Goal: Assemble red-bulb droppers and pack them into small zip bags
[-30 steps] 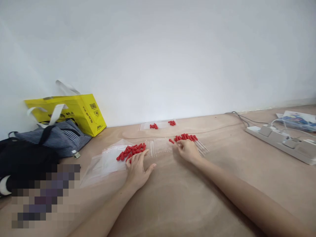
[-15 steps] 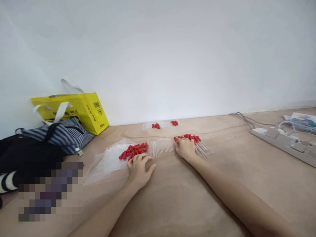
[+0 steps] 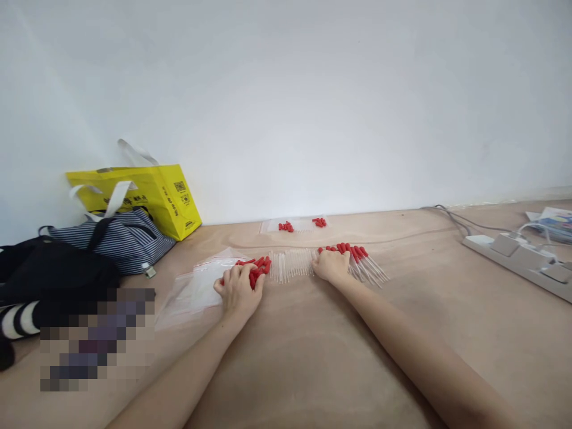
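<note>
On a brown table (image 3: 286,363), mid-frame: clear tubes (image 3: 290,264), long axes pointing away, between left hand (image 3: 239,290), bent over red bulbs (image 3: 264,264), and curled right hand (image 3: 330,265), nearer; grips impossible to tell.

The left hand (image 3: 239,290) is covering part of a red bulb pile (image 3: 263,264); the right hand (image 3: 331,266) is resting against red-topped droppers (image 3: 357,254); clear tubes (image 3: 292,264) are lying between.
</note>
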The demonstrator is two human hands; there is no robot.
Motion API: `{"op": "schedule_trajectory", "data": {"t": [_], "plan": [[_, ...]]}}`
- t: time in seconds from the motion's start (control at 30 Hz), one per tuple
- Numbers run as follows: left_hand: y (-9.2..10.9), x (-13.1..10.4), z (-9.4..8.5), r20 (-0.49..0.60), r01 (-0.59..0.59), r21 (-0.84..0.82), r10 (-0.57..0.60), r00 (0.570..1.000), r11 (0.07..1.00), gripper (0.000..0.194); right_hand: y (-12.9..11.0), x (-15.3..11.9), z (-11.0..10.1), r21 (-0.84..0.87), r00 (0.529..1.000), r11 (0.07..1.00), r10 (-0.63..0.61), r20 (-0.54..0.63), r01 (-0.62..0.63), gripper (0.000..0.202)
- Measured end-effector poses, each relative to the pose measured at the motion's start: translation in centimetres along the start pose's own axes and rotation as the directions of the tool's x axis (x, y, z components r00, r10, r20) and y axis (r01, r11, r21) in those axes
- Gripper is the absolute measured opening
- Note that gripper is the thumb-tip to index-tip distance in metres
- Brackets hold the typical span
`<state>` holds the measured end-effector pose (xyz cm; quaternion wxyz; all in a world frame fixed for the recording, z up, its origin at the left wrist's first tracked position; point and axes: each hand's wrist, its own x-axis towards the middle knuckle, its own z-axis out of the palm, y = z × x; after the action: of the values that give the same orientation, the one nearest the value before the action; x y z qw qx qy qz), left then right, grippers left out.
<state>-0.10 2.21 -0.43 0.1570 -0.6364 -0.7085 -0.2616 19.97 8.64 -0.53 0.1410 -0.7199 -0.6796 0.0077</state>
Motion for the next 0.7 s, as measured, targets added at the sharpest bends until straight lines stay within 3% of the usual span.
{"op": "schedule_trajectory", "data": {"t": [0.2,0.3,0.43,0.53,0.6,0.7], "plan": [[-0.6,0.9,0.9,-0.014,-0.022,0.010,0.022,1.000,1.000,0.023,-0.1,-0.5,-0.4,0.019,0.997,1.000,-0.021,-0.071,0.022,0.028],[-0.6,0.9,1.0,-0.021,-0.028,-0.024,0.028,0.999,0.999,0.019,0.3,-1.9,-0.6,0.062,0.983,0.996,-0.058,-0.174,0.070,0.028],[-0.7,1.0,1.0,-0.053,-0.035,-0.082,0.031,0.998,0.996,0.016,2.3,-4.5,-0.2,0.147,0.904,0.951,-0.200,-0.379,0.272,0.025],[-0.8,1.0,0.9,-0.147,-0.022,-0.132,0.002,0.989,0.991,0.017,4.0,-6.0,0.3,0.183,0.850,0.891,-0.309,-0.427,0.415,0.026],[-0.7,0.6,0.8,-0.223,-0.084,-0.224,0.033,0.974,0.971,0.018,4.8,-6.5,0.4,0.231,0.825,0.835,-0.377,-0.420,0.500,0.024],[0.1,-0.6,0.5,-0.262,-0.299,-0.401,0.204,0.943,0.866,0.020,5.1,-6.8,0.4,0.318,0.808,0.760,-0.436,-0.397,0.567,0.018]]}}
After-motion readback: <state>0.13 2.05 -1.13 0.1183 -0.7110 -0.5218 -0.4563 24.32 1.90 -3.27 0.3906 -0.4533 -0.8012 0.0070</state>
